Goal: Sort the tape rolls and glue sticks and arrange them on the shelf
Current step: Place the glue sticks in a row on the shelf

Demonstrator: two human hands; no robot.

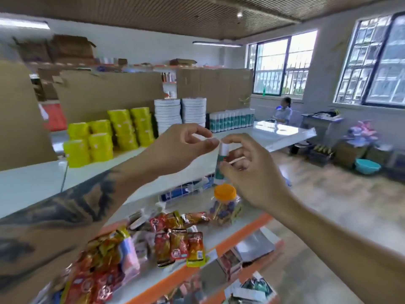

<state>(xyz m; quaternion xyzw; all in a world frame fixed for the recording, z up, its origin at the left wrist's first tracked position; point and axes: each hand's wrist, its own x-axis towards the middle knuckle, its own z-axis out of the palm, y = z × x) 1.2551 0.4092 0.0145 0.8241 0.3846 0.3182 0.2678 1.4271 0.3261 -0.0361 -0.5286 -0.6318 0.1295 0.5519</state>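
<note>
One head view only, so just the one angle here. Right hand (247, 172) pinching a single glue stick (221, 160) upright, thumb low on the tube, forefinger on top of the white cap. Left hand (182, 148) just beside it, fingertips meeting at the cap in a loose pinch, not clearly gripping anything; looks like steadying or checking the cap. Beyond the hands, on the white top shelf (32, 185): a row of matching glue sticks (232, 120) standing at the back, white tape rolls (180, 114) stacked just left of them, yellow tape rolls (109, 134) further left. Seems to be the glue-stick stage of the sort, with this one headed for that row. Next move probably a forward reach, slightly right, then setting it down upright at the row's end without toppling neighbours. Plenty of bare shelf in front of the row and off to the right. Below the hands, a lower shelf crowded with snack packets (177, 244) and an orange-lidded jar (224, 201) right under the stick, so worth lifting clear of it and of the top shelf's front edge.
</note>
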